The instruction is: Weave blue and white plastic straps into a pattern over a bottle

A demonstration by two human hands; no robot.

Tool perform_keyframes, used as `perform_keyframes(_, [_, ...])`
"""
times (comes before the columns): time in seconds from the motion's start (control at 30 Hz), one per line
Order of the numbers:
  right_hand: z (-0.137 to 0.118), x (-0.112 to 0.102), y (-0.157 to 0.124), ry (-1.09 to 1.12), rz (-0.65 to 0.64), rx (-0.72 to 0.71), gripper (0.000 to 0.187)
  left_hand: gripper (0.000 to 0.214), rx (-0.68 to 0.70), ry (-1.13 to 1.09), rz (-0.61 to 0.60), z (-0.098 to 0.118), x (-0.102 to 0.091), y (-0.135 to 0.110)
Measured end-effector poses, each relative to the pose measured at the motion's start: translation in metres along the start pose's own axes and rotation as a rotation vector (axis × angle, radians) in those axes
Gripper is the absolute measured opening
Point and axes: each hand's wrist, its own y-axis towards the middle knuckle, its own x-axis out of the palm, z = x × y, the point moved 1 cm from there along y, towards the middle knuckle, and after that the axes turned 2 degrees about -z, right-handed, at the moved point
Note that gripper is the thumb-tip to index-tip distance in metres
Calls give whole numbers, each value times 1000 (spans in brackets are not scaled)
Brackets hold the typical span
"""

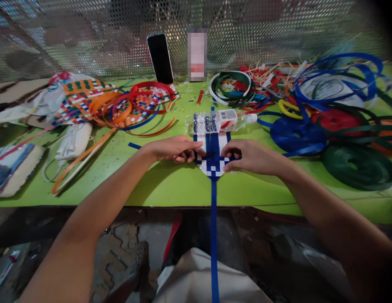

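Observation:
A small blue and white woven strip piece (214, 162) lies on the green table (170, 185) in front of me. My left hand (175, 149) pinches its left edge with curled fingers. My right hand (248, 156) grips its right edge, thumb and fingers pressed on the weave. One long blue strip (214, 235) hangs from the weave's point over the table edge toward my lap. A clear plastic water bottle (219, 120) lies on its side across the strips at the far end of the weave.
Coils of blue (295, 135), green (360, 166) and red (336, 120) strapping crowd the right side. Orange and red loops (132, 107) and a multicoloured woven mat (77, 101) lie at left. A phone (160, 59) leans on the perforated metal screen behind.

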Motion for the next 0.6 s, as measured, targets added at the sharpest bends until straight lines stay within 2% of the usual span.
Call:
perform_keyframes(0.33, [1, -1, -1, 16, -7, 12, 36, 43, 11, -12, -14, -1, -1, 0])
perform_keyframes(0.47, [-2, -2, -2, 26, 5, -13, 30, 44, 17, -16, -9, -1, 0, 1])
perform_keyframes(0.53, [-3, -4, -1, 59, 75, -21, 30, 44, 21, -9, -7, 1, 1, 1])
perform_keyframes(0.6, [-2, -8, 0, 72, 230, -24, 35, 45, 17, 7, 2, 2, 2, 0])
